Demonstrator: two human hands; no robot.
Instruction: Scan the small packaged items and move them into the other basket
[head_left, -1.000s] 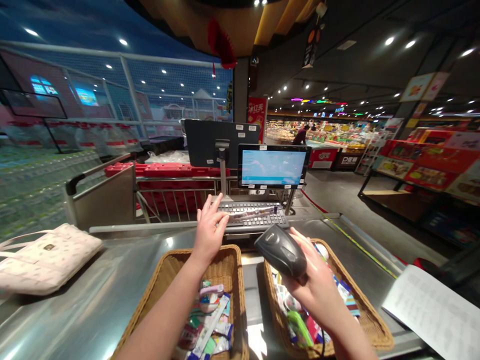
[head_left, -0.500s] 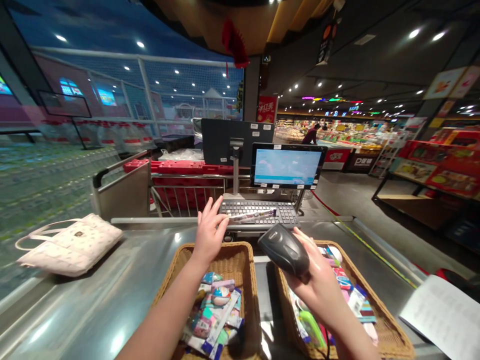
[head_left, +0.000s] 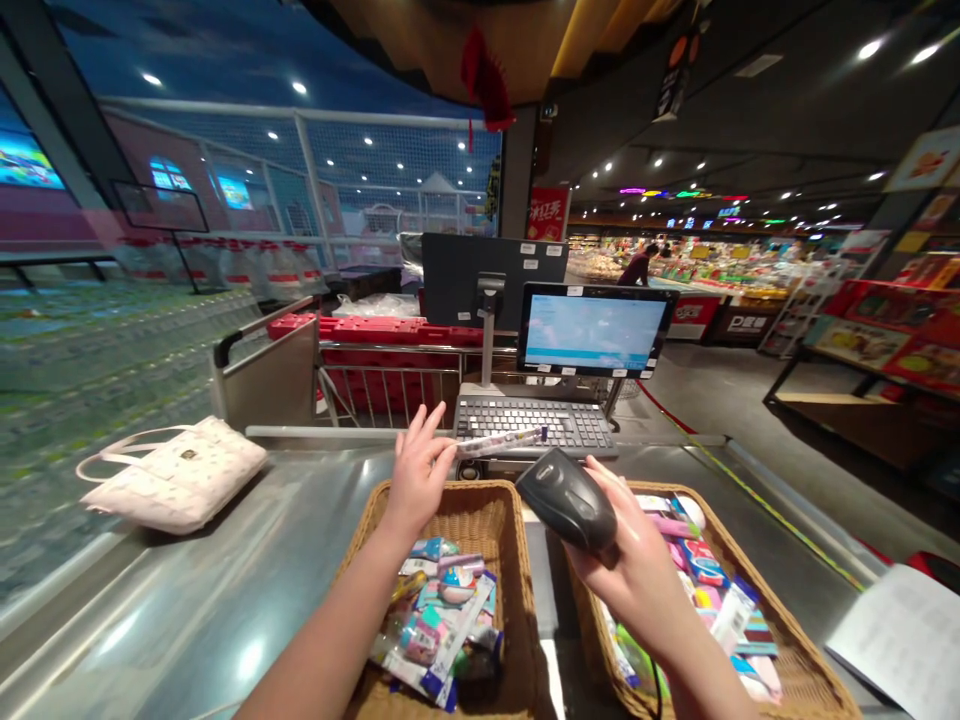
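My left hand (head_left: 418, 474) is raised over the left wicker basket (head_left: 501, 520) and pinches one end of a long thin packet (head_left: 501, 441), which stretches rightward in front of the keyboard (head_left: 534, 423); the other fingers are spread. My right hand (head_left: 634, 570) grips a black barcode scanner (head_left: 567, 497) over the right wicker basket (head_left: 791, 640), its head turned toward the packet. Both baskets hold several small colourful packets. A till screen (head_left: 592, 329) glows behind the keyboard.
A cream handbag (head_left: 176, 486) lies on the steel counter (head_left: 225, 600) at the left. A printed sheet (head_left: 904, 640) lies at the right edge. Behind the till are a metal rail, red baskets (head_left: 375, 330) and a second monitor's back (head_left: 491, 262). Shop aisles and a distant person (head_left: 639, 266) are at the right.
The camera view has swung left, so everything has shifted right in the picture. Both hands keep their hold on the packet and the scanner in much the same pose.
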